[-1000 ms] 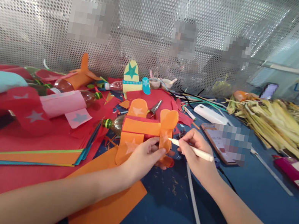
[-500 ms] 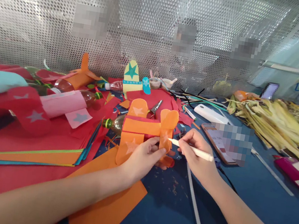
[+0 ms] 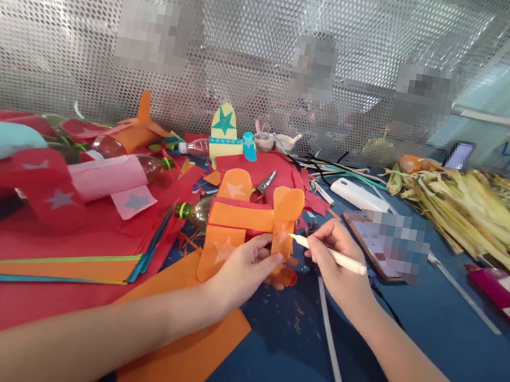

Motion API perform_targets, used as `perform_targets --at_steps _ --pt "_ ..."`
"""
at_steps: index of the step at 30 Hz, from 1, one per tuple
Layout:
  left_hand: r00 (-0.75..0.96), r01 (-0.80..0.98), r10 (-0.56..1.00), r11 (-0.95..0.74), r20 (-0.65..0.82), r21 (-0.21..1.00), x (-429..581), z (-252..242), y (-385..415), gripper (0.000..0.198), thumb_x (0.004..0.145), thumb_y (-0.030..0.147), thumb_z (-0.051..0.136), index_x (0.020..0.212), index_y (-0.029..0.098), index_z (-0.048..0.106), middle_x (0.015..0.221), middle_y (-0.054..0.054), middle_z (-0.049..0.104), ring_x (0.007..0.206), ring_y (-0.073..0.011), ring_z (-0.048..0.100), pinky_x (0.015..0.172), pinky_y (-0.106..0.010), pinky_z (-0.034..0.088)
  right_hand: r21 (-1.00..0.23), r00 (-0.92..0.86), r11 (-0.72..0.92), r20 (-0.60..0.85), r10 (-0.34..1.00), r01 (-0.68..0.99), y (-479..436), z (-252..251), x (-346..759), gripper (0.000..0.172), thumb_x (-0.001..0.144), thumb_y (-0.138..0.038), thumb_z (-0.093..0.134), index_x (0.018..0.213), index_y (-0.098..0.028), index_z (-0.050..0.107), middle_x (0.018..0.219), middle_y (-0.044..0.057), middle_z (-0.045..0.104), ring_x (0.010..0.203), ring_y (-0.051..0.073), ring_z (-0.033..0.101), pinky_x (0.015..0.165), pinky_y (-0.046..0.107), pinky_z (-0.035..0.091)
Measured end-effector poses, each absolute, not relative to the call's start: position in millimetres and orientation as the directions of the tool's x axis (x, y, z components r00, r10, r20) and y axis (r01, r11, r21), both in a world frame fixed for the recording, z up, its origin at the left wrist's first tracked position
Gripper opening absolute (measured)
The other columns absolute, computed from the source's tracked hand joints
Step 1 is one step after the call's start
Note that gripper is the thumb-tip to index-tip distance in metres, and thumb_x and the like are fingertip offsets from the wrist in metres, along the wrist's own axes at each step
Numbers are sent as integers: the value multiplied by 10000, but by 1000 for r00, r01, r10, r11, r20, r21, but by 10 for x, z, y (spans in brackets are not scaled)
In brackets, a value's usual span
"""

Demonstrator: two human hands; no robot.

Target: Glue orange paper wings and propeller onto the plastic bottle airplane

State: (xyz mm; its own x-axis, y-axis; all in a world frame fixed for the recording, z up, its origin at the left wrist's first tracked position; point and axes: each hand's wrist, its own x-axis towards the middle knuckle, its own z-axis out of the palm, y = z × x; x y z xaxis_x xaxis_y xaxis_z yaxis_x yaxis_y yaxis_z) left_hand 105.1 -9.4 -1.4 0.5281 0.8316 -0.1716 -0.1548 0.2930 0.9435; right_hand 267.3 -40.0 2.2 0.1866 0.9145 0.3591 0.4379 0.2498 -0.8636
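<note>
At the middle of a blue table [image 3: 283, 367], an orange paper-and-bottle plane [image 3: 241, 216] is steadied by the left hand [image 3: 244, 269], its tail pinched between thumb and tucked fingers. A white pen [image 3: 348, 262] is gripped by the curled fingers of the right hand [image 3: 339, 258], its tip aimed at the tail's pale star; whether the paper is touched cannot be told.
</note>
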Motion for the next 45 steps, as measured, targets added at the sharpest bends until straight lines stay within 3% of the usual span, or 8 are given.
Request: perform_targets --at_steps 37,45 --pt "534 -156 829 287 -163 945 1053 -17 -94 264 855 187 598 1111 132 564 936 -101 736 746 -159 707 560 -206 529 -859 203 245 366 908 450 -390 11 2690 150 854 -281 544 747 -232 451 600 -57 462 536 113 481 537 246 394" --pt "544 -164 826 278 -148 947 1046 -36 -87 321 817 260 655 1104 144 569 945 -100 733 777 -181 712 577 -225 532 -858 194 253 369 909 448 -389 5 2685 158 858 -296 540 746 -231 451 616 -46 484 539 114 482 530 243 395"
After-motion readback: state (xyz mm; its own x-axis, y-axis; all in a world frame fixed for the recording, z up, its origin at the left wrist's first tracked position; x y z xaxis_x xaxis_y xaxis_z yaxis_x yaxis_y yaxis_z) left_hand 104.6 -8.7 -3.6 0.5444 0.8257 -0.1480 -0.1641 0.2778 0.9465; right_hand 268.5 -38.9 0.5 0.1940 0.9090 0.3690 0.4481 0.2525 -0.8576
